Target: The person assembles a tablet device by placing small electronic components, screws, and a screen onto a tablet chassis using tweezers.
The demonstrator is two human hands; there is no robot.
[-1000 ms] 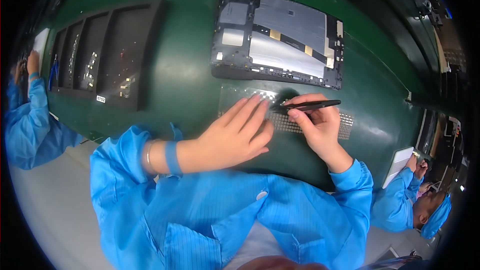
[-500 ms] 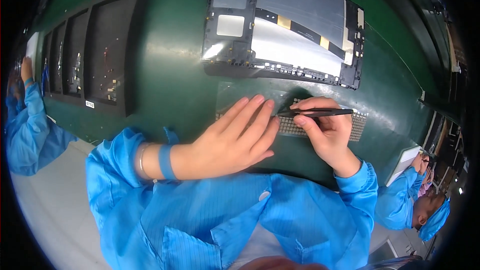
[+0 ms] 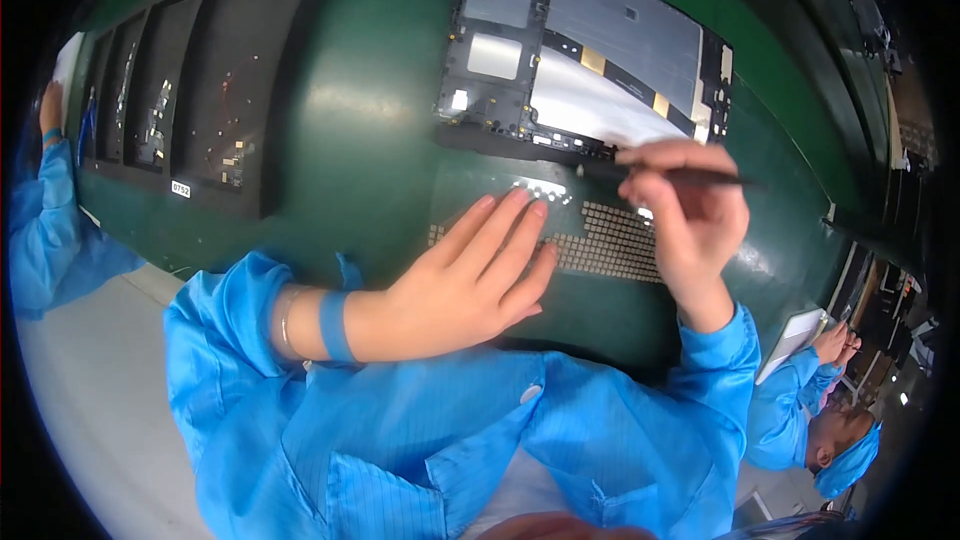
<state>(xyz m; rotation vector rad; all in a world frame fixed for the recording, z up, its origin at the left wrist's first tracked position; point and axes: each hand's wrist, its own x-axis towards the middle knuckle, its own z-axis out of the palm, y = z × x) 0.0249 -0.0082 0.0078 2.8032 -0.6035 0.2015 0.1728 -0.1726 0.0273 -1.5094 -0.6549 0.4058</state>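
Observation:
My left hand [image 3: 475,275] lies flat with fingers stretched, pressing on a clear sheet that carries rows of small square pieces [image 3: 620,240]. Pinched in my right hand [image 3: 690,215] are dark tweezers [image 3: 705,177], held almost level above the sheet's far edge, tips pointing left. A small pale spot shows at the tips; I cannot tell whether it is a loose piece. Just beyond lies an open tablet housing [image 3: 620,35], black-framed, with silver panels and a dark ribbon cable bearing gold patches. My right fingers and the tweezers cover part of its near edge.
A black compartment tray [image 3: 268,120] with small circuit boards and a thin red wire stands at the left on the green table [image 3: 370,70]. A co-worker's blue sleeve [image 3: 45,220] shows at far left. At right, another person [image 3: 800,410] works beside a white board [image 3: 792,340].
My right hand has lifted the tweezers off the sheet and moved up and right toward the housing. My left hand stays put. The view has shifted slightly.

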